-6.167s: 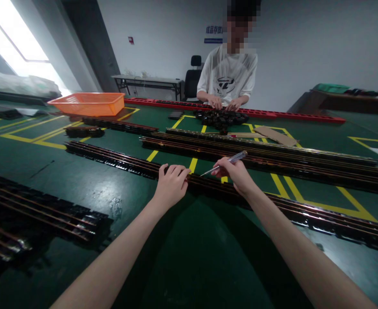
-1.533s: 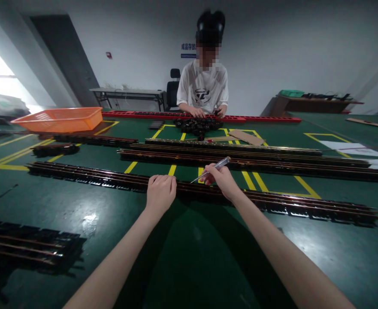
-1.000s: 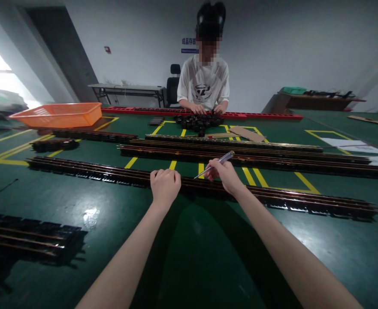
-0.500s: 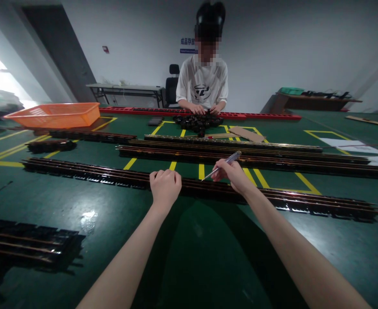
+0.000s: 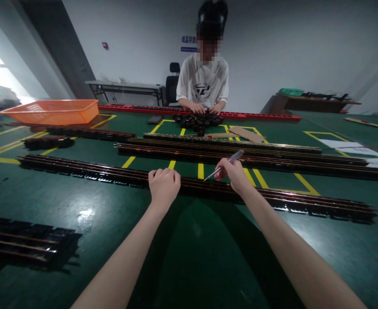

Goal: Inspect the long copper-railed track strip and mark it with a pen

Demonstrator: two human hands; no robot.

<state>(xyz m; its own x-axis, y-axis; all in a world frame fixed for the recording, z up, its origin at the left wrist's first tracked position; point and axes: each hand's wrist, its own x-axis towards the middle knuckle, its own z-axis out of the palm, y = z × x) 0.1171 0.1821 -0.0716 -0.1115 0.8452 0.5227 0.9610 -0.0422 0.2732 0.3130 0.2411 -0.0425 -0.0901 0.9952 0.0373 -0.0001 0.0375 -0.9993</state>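
Note:
A long black strip [image 5: 89,170] with thin copper-coloured rods along it lies across the green table in front of me. My left hand [image 5: 164,184] is closed over the strip near its middle, fingers curled round its far edge. In my right hand [image 5: 232,174] is a slim screwdriver [image 5: 237,156] with a translucent handle, held like a pen. Its thin metal shaft slants down to the left, and the tip is at the strip, just right of my left hand. Whether the tip touches the strip I cannot tell.
More rodded strips [image 5: 272,162] lie beyond mine, and another [image 5: 21,242] at near left. An orange basket [image 5: 52,112] stands at far left. Opposite, a person [image 5: 203,81] handles a pile of black parts [image 5: 197,122] before a long red rail [image 5: 266,116]. Cardboard [image 5: 246,133] lies nearby.
The screwdriver tip has shifted very slightly to the right along the strip. My left hand keeps its place on the strip; the view has moved a little.

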